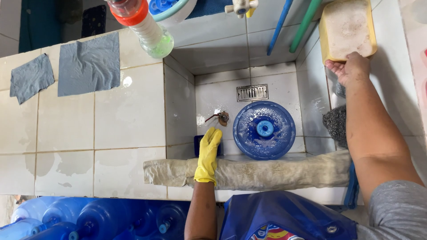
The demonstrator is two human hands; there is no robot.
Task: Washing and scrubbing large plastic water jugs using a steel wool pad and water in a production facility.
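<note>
In the head view, a large blue water jug (264, 130) is seen standing upright in a white-tiled wash basin (209, 100), viewed from straight above so that its blue-capped neck sits at the centre of the wet, ribbed shoulder. The jug is judged to be stiff plastic, bulky, and slippery where water beads on it; whether it is full, and so heavy, cannot be told. The neck or the shoulder ridge is judged the surest place for a hold.

The left hand (208, 153), covered by a yellow rubber glove, is laid over a rolled, worn cloth (267, 171) on the basin's front edge, fingers extended and loose, grasping nothing. The jug lies just beside it, to its right and slightly farther in, not touched.

The bare right hand (351, 66) is raised to a yellow tub of soapy suds (347, 27) on the right ledge, fingertips against its lower rim; whether it is gripped cannot be told. A steel scouring pad (334, 124) lies below that hand. The jug is well apart from it.
</note>
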